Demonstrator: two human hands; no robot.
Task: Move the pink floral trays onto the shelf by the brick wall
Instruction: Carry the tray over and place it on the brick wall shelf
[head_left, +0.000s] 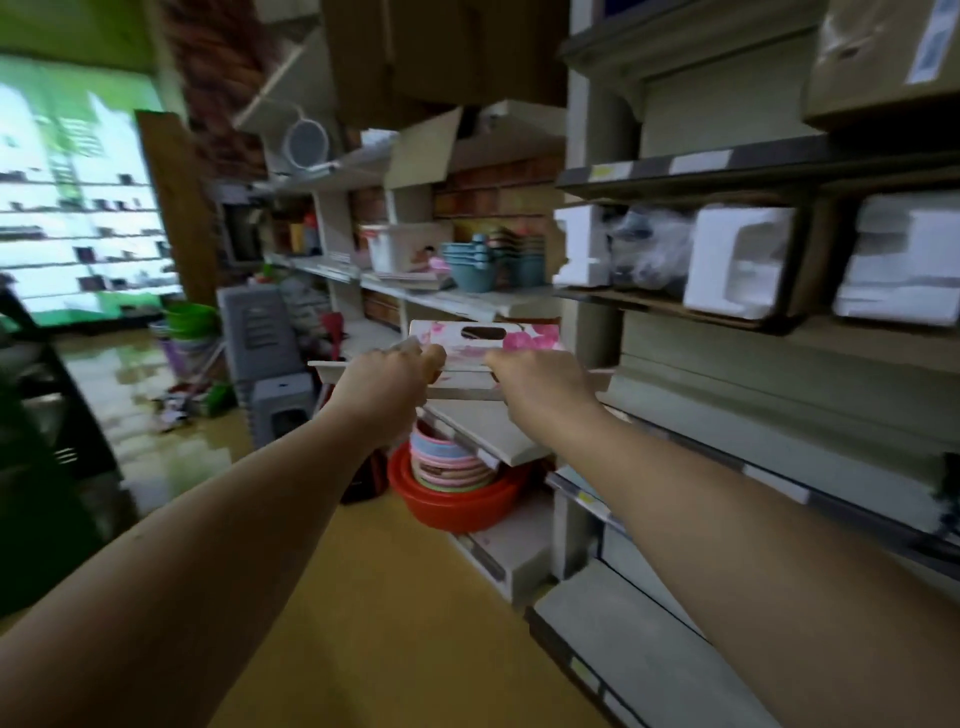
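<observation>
Far left: bright green-lit shop window (78, 197), blurred, w/ dark racks in front; nothing task-related there. Next right, grey plastic stools (270, 353) stacked on the yellow floor, near the brick wall (218, 104).

Centre: left hand (387, 376) curls its fingers over the near left edge of the pink floral trays (488, 345), knuckles up. The trays are held out in mid-air, about level, in front of the shelf unit by the brick wall, not yet resting on any board. A handle slot shows in the far rim. Right hand (524, 376) grips the near right edge the same way, fingers wrapped over the rim.

Handling, as a guess: looks like stiff, thin plastic or melamine, light for two hands, smooth so prob. a bit slippery. Stack could slide apart if tipped, so keep it flat; edges or handle slots are the natural hold.

Below the hands: red basin (457, 499) w/ pastel bowls nested inside, on a low shelf. Above and beyond: middle shelf (467, 304) w/ blue-green pots and a white box, likely the target area, though which board is meant I can't tell.

Right: grey shelving w/ white foam blocks (737, 265) and cardboard boxes up top.

Hard to see: how many trays are in the stack, thumbs and undersides, most of the floral print. Whole frame is motion-blurred.
</observation>
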